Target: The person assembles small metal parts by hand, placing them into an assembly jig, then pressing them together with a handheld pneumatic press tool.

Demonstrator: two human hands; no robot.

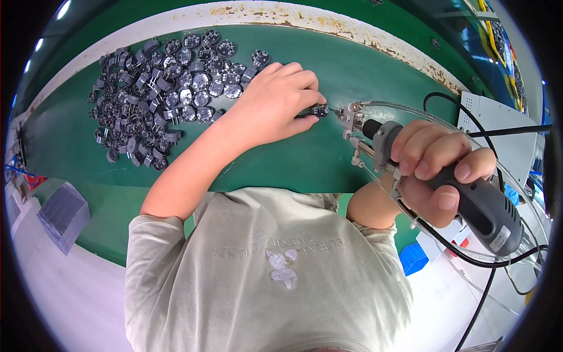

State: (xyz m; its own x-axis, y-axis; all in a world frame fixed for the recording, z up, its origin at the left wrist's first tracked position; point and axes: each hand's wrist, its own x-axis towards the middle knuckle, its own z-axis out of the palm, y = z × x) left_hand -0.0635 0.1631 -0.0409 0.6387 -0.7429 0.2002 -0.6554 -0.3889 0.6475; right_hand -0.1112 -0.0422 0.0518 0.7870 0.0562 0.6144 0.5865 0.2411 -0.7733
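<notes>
Between the thumb and fingers of my left hand (280, 104) is a small round dark component (320, 110), its patterned circuit-board face partly covered by the fingertips. My right hand (437, 167) is wrapped round a grey corded hand tool (487, 214) that has a metal front end and thin clear tubing. The tool's narrow tip (340, 114) points left and is close beside the component; whether they touch I cannot tell. To the left of my left hand, many similar round components (146, 97) lie heaped and spread on the green table mat (270, 167), some showing pins.
A worn white rail (258, 13) runs along the table's far edge. A pale equipment box (498, 126) stands at the right, with black cables (443, 95) around it. Below the table are a grey box (64, 214) at left and a blue bin (414, 259) at right.
</notes>
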